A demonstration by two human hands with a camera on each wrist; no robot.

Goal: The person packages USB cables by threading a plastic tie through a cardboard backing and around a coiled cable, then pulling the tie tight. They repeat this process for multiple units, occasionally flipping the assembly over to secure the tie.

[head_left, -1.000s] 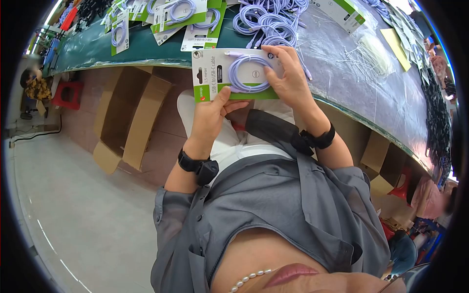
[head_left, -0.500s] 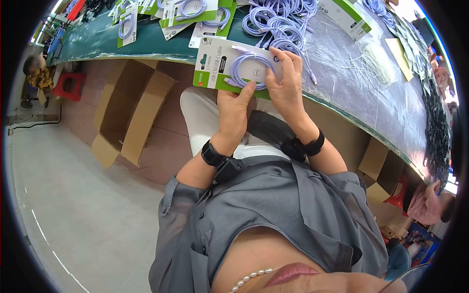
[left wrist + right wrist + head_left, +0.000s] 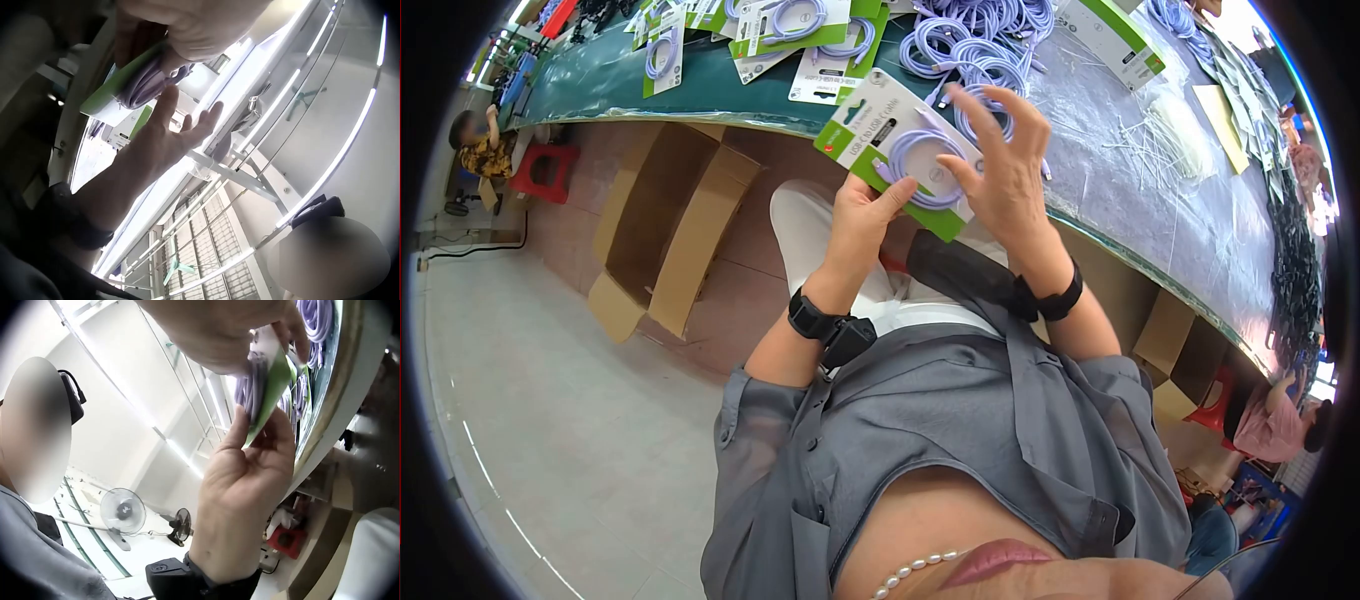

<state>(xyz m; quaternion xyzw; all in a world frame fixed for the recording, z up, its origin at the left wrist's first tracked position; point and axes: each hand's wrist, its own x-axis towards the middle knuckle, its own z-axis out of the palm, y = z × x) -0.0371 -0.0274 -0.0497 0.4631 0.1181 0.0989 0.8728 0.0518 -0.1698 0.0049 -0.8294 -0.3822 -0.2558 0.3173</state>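
Observation:
A white-and-green USB-C cable card [image 3: 860, 140] carries a coiled lilac cable [image 3: 900, 150]. My left hand [image 3: 865, 215] holds this card by its near edge, thumb on the front and fingers behind, as the left hand [image 3: 247, 481] also shows in the right wrist view. At the card's right side is my right hand [image 3: 1015, 170], its fingers spread and raised and its thumb over the coil. The left wrist view shows the right hand [image 3: 165, 137] with loose fingers, close below the packaged cable [image 3: 147, 84].
Several more carded cables [image 3: 780, 25] lie at the table's back left, beside a heap of loose lilac cables [image 3: 985, 40]. Clear ties [image 3: 1170, 140] and a yellow sheet [image 3: 1220, 125] lie to the right. A cardboard box [image 3: 665, 220] stands below the table edge [image 3: 670, 120].
The card has turned clockwise so its right end tips toward me. My right hand has loosened from the card's right end, spreading its fingers, while my left hand keeps its hold.

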